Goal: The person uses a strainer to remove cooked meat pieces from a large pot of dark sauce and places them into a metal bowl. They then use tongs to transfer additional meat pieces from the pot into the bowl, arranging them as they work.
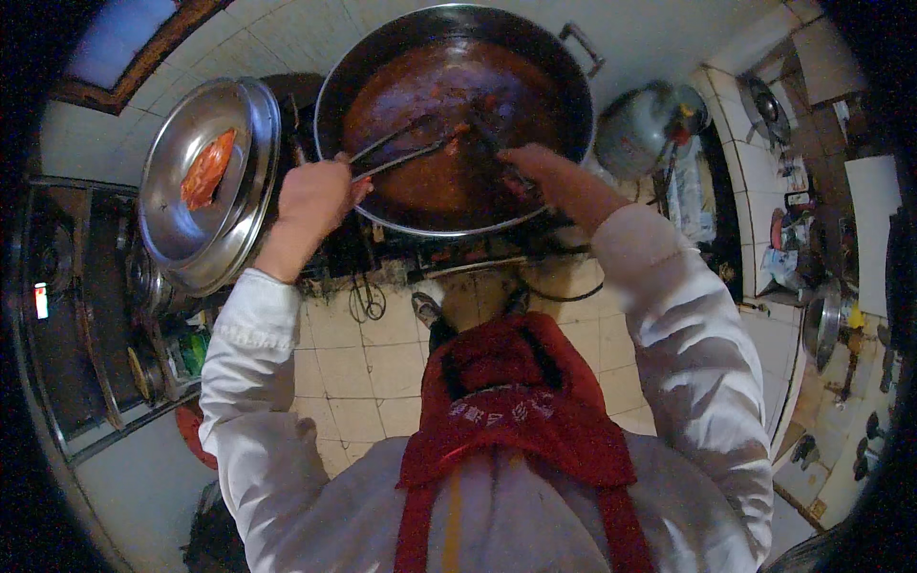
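Note:
A wide metal pot (pixel 458 233) of dark reddish-brown liquid (pixel 430 190) stands before me. My left hand (pixel 313 192) grips a pair of metal tongs (pixel 405 159) over its near left side. The tongs' ends reach towards a small reddish piece (pixel 453 145), perhaps meat, near the pot's middle; whether they pinch it is unclear. Over the right rim, my right hand (pixel 548 174) is closed around a dark tool, blurred and mostly hidden. Left of the pot, a reddish-orange piece of meat (pixel 208 170) lies in a shiny steel basin (pixel 188 240).
A grey gas cylinder (pixel 630 136) with a hose stands right of the pot. The pot's side handle (pixel 584 50) sticks out at the upper right. Shelves with kitchenware (pixel 143 372) are at the left, a tiled counter (pixel 774 336) at the right. Below is a tiled floor (pixel 344 365).

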Motion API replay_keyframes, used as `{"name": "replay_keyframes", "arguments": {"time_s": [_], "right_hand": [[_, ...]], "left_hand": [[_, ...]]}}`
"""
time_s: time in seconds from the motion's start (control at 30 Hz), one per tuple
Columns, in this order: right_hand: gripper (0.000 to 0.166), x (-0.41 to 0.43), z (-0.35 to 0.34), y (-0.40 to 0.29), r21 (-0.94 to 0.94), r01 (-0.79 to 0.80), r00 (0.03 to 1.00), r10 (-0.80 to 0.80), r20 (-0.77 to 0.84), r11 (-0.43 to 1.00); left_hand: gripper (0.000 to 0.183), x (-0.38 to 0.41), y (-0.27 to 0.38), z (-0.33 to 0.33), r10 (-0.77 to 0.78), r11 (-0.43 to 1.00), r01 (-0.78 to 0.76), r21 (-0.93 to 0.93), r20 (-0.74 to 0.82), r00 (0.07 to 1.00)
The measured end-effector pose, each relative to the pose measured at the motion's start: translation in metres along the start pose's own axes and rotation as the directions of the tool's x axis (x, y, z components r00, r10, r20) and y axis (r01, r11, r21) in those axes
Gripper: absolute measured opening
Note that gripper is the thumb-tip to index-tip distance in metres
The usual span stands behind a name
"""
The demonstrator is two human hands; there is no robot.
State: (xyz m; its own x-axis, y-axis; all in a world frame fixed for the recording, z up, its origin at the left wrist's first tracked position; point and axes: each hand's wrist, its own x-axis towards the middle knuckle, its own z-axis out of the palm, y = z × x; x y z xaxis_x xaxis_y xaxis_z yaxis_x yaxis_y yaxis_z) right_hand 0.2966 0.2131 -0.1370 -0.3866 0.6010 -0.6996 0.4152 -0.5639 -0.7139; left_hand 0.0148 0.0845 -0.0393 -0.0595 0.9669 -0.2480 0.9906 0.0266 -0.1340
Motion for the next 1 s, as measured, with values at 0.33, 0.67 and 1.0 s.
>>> {"name": "replay_keyframes", "arguments": {"time_s": [0.33,0.67,1.0], "right_hand": [[0.031,-0.028,-0.067,0.018,-0.786,0.511,0.737,-0.647,0.194,0.347],[0.045,-0.093,-0.090,0.015,-0.692,0.134,0.888,-0.396,-0.233,0.709],[0.045,-0.104,-0.125,0.029,-0.803,0.203,0.873,-0.475,-0.111,0.560]], "left_hand": [[0.054,0.022,0.012,0.020,0.084,0.996,-0.074,-0.050,0.245,0.966],[0.050,0.049,0.048,0.040,0.082,0.993,-0.072,-0.098,0.106,0.991],[0.047,0.020,0.028,0.006,0.096,0.994,-0.089,-0.065,0.105,0.990]]}}
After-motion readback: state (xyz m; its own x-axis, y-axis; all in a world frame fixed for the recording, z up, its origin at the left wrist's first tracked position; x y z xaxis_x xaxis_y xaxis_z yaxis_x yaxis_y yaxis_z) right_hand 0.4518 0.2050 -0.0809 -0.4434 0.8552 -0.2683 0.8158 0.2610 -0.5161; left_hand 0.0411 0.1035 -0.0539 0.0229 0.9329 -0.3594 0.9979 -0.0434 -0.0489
